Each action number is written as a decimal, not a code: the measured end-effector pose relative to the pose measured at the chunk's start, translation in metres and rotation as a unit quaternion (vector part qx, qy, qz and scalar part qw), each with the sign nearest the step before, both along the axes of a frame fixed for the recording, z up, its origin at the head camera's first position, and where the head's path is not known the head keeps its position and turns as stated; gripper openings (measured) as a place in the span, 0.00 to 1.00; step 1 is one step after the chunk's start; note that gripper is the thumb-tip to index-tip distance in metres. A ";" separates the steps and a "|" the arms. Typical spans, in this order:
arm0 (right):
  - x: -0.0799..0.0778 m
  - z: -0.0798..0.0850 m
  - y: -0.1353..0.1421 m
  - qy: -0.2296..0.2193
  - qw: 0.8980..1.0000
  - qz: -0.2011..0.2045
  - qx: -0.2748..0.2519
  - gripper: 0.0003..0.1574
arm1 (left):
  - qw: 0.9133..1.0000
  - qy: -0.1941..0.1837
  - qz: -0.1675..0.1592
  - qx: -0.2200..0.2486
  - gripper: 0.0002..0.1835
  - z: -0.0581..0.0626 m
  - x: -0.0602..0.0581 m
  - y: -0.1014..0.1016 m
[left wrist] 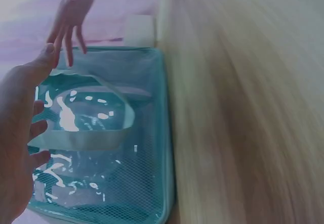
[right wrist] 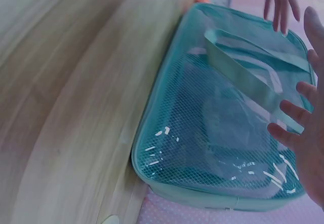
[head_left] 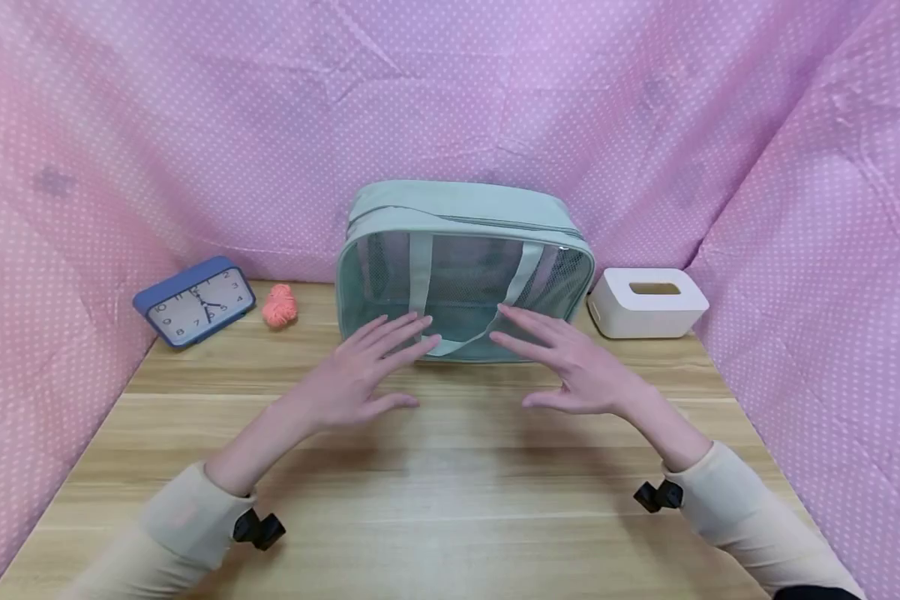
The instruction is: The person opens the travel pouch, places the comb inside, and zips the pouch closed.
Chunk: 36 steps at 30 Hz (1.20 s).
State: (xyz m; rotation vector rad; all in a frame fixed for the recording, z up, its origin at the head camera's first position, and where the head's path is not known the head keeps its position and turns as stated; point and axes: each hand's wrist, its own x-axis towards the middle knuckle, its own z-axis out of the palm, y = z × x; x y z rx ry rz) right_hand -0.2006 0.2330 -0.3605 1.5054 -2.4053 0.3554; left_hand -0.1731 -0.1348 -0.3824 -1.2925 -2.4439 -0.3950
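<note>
A mint-green bag (head_left: 465,217) with a clear front panel, mesh inside and a zipper along its top stands upright at the back of the table. Its strap handle (head_left: 421,275) hangs down over the front. My left hand (head_left: 363,367) is held before the bag's lower left, fingers spread and straight. Mirroring it, my right hand (head_left: 577,362) is spread in front of the lower right side. Neither hand holds anything. In the left wrist view the bag (left wrist: 144,173) lies beyond the left fingers; the right wrist view shows the bag's mesh side (right wrist: 187,128) near the right fingers.
To the left, a blue clock (head_left: 198,304) leans back beside a coral yarn ball (head_left: 280,306). A white tissue box (head_left: 648,304) with a slot on top stands right of the bag. Pink dotted cloth (head_left: 450,100) encloses the wooden table (head_left: 450,500) at the back and sides.
</note>
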 end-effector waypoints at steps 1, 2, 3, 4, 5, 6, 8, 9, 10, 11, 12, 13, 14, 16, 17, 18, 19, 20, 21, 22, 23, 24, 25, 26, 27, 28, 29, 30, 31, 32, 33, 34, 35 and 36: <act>-0.001 0.001 0.001 -0.004 1.000 0.000 -0.018 0.54 | 1.000 0.001 0.000 0.016 0.44 0.001 0.000 0.000; -0.002 0.001 0.003 -0.006 0.999 0.000 -0.036 0.53 | 1.000 0.004 0.000 0.031 0.44 0.003 -0.001 0.000; -0.002 0.001 0.004 -0.009 0.998 0.000 -0.054 0.53 | 0.999 0.007 0.000 0.045 0.43 0.004 -0.001 0.000; -0.003 0.001 0.006 -0.014 0.997 -0.001 -0.071 0.52 | 0.998 0.010 0.000 0.059 0.43 0.005 -0.002 -0.001; -0.004 0.002 0.007 -0.020 0.996 -0.001 -0.090 0.52 | 0.997 0.013 0.000 0.072 0.42 0.005 -0.002 -0.001; -0.004 0.002 0.009 -0.029 0.993 0.001 -0.110 0.51 | 0.996 0.016 0.000 0.085 0.42 0.006 -0.002 -0.001; -0.005 0.003 0.011 -0.041 0.988 0.002 -0.148 0.50 | 0.994 0.018 0.001 0.112 0.41 0.007 -0.003 -0.002; -0.006 0.004 0.013 -0.047 0.985 0.000 -0.167 0.49 | 0.992 0.016 0.003 0.123 0.41 0.007 -0.003 -0.002; -0.007 0.004 0.014 -0.055 0.981 0.002 -0.188 0.49 | 0.991 0.015 0.006 0.133 0.42 0.007 -0.003 -0.002; -0.008 0.005 0.016 -0.061 0.976 0.003 -0.208 0.49 | 0.990 0.015 0.009 0.142 0.41 0.008 -0.004 -0.002; -0.009 0.006 0.017 -0.066 0.971 0.005 -0.229 0.48 | 0.988 0.015 0.011 0.151 0.42 0.008 -0.004 -0.002; -0.010 0.007 0.018 -0.073 0.966 0.007 -0.249 0.48 | 0.987 0.014 0.014 0.160 0.42 0.009 -0.004 -0.002; -0.011 0.008 0.019 -0.081 0.959 0.010 -0.270 0.48 | 0.986 0.014 0.018 0.168 0.41 0.009 -0.004 -0.002; -0.013 0.010 0.022 -0.096 0.943 0.021 -0.318 0.45 | 0.982 0.017 0.024 0.186 0.39 0.010 -0.005 -0.002; -0.014 0.012 0.023 -0.107 0.932 0.027 -0.345 0.43 | 0.980 0.018 0.026 0.198 0.38 0.010 -0.006 -0.002; -0.016 0.013 0.024 -0.117 0.920 0.034 -0.372 0.41 | 0.977 0.018 0.028 0.210 0.36 0.011 -0.006 -0.002; -0.017 0.014 0.025 -0.127 0.907 0.041 -0.400 0.39 | 0.974 0.019 0.029 0.223 0.35 0.011 -0.007 -0.002; -0.018 0.016 0.026 -0.134 0.894 0.045 -0.426 0.38 | 0.971 0.022 0.031 0.237 0.33 0.011 -0.007 -0.003; -0.019 0.017 0.027 -0.141 0.879 0.050 -0.452 0.36 | 0.967 0.025 0.031 0.250 0.33 0.012 -0.007 -0.003; -0.021 0.017 0.029 -0.148 0.865 0.055 -0.477 0.34 | 0.964 0.027 0.033 0.263 0.32 0.012 -0.008 -0.003; -0.023 0.018 0.030 -0.154 0.851 0.059 -0.499 0.32 | 0.960 0.031 0.033 0.275 0.31 0.012 -0.008 -0.004; -0.026 0.018 0.032 -0.155 0.839 0.061 -0.518 0.31 | 0.957 0.035 0.034 0.285 0.31 0.013 -0.009 -0.005; -0.028 0.018 0.034 -0.158 0.826 0.063 -0.537 0.29 | 0.954 0.040 0.035 0.296 0.30 0.013 -0.009 -0.006; -0.030 0.019 0.036 -0.160 0.815 0.063 -0.553 0.28 | 0.951 0.043 0.037 0.305 0.30 0.012 -0.009 -0.007; -0.033 0.019 0.038 -0.163 0.802 0.065 -0.570 0.26 | 0.948 0.046 0.038 0.313 0.29 0.012 -0.010 -0.008; -0.035 0.019 0.040 -0.168 0.789 0.068 -0.587 0.24 | 0.945 0.050 0.041 0.321 0.28 0.012 -0.010 -0.010; -0.038 0.019 0.042 -0.174 0.776 0.069 -0.603 0.23 | 0.941 0.055 0.044 0.330 0.28 0.012 -0.011 -0.011; -0.041 0.018 0.044 -0.179 0.763 0.066 -0.618 0.21 | 0.938 0.057 0.048 0.339 0.27 0.012 -0.012 -0.013; -0.043 0.017 0.046 -0.188 0.749 0.062 -0.633 0.20 | 0.934 0.058 0.054 0.348 0.27 0.011 -0.012 -0.014; -0.045 0.016 0.047 -0.197 0.734 0.057 -0.647 0.19 | 0.930 0.058 0.061 0.357 0.28 0.011 -0.013 -0.016; -0.047 0.015 0.049 -0.210 0.719 0.051 -0.661 0.18 | 0.927 0.059 0.068 0.364 0.29 0.011 -0.014 -0.017; -0.049 0.013 0.051 -0.223 0.703 0.044 -0.673 0.17 | 0.924 0.058 0.075 0.371 0.30 0.011 -0.015 -0.019; -0.051 0.011 0.052 -0.234 0.693 0.033 -0.682 0.16 | 0.921 0.057 0.083 0.375 0.30 0.011 -0.015 -0.021; -0.053 0.009 0.053 -0.246 0.681 0.022 -0.689 0.15 | 0.918 0.055 0.090 0.381 0.29 0.012 -0.015 -0.022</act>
